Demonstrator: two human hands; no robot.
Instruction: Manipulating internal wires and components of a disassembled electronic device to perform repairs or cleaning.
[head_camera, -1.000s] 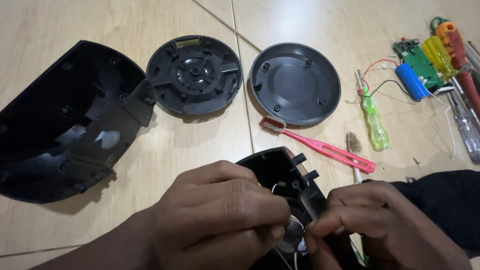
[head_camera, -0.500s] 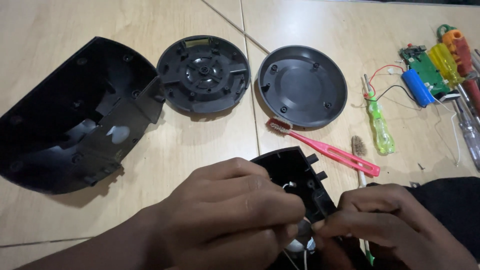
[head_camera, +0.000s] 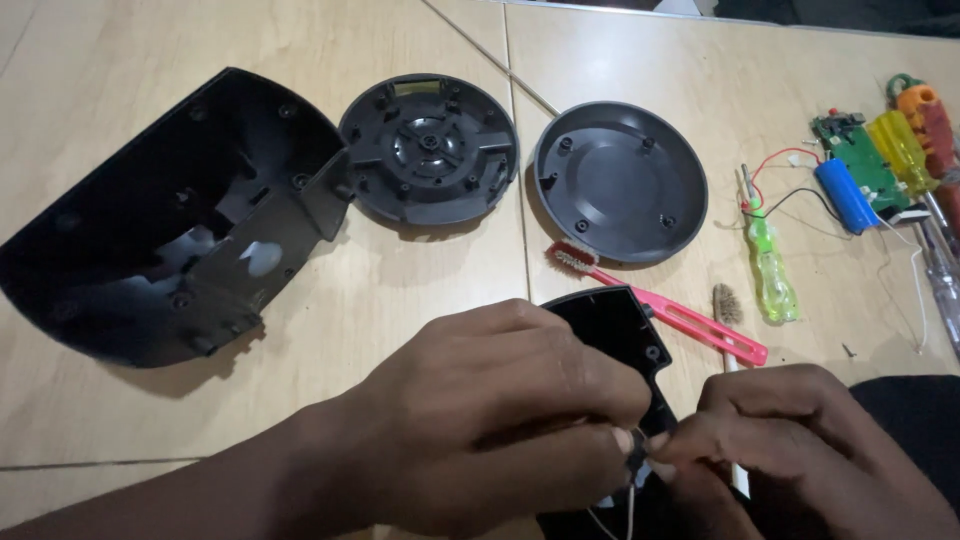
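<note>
My left hand (head_camera: 490, 420) lies over a black plastic housing piece (head_camera: 610, 325) near the bottom middle. Its fingertips pinch a small dark part with thin wires (head_camera: 634, 462) hanging from it. My right hand (head_camera: 790, 445) meets it from the right, fingertips on the same small part. Most of the housing piece is hidden under both hands.
A large curved black shell (head_camera: 160, 220) lies at the left. Two round black discs (head_camera: 430, 150) (head_camera: 620, 180) sit behind. A pink toothbrush (head_camera: 660, 310), a green screwdriver (head_camera: 770, 265), a small brush (head_camera: 727, 305), a circuit board with blue cell (head_camera: 850, 185) and more screwdrivers (head_camera: 915, 135) lie at the right.
The camera view has shifted slightly, so the parts sit lower in the picture. My hands have slid down along the housing piece, and the fingertips now pinch the small wired part together.
</note>
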